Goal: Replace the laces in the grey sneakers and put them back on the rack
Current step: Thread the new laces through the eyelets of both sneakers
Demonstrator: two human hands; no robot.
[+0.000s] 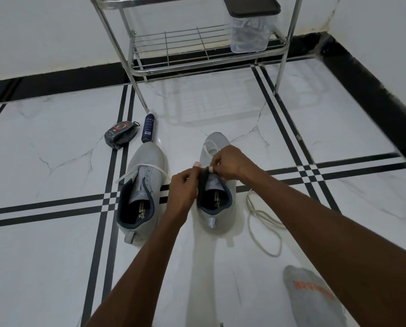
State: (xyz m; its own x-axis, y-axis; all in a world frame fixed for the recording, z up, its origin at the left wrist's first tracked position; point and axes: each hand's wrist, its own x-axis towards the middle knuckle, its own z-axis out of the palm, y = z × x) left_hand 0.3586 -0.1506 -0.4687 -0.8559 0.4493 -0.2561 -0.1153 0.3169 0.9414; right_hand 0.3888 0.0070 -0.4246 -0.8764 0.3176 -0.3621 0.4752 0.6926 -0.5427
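Two grey sneakers stand side by side on the white tiled floor [55, 267], toes pointing far, a strip of bare tile between them. Left sneaker [141, 192]: one white lace [150, 166] crosses its forefoot, ends trailing over both edges. Right sneaker [217, 185]: both hands work at its tongue. Left hand [183, 191], grip clenched on the near-left rim of the collar and tongue; right hand [230, 165], fingertips pinching a white lace end at the top of the tongue, with a loop of that lace lying over the toe. Loose off-white lace [263, 223]: coiled on the floor just right of the right sneaker, apart from it. Metal wire rack [197, 43]: against the far wall, its lower shelf open on the left, a clear container with black lid [251, 27] on its right side. Open tile lies between the rack's legs and the sneaker toes. Dark spray can [148, 127] lies near the rack's left leg, just beyond the left sneaker's toe; a black pouch [121, 134] sits just left of it. Grey sock with orange lettering [312, 296]: near right corner. Black skirting borders the far and right walls.
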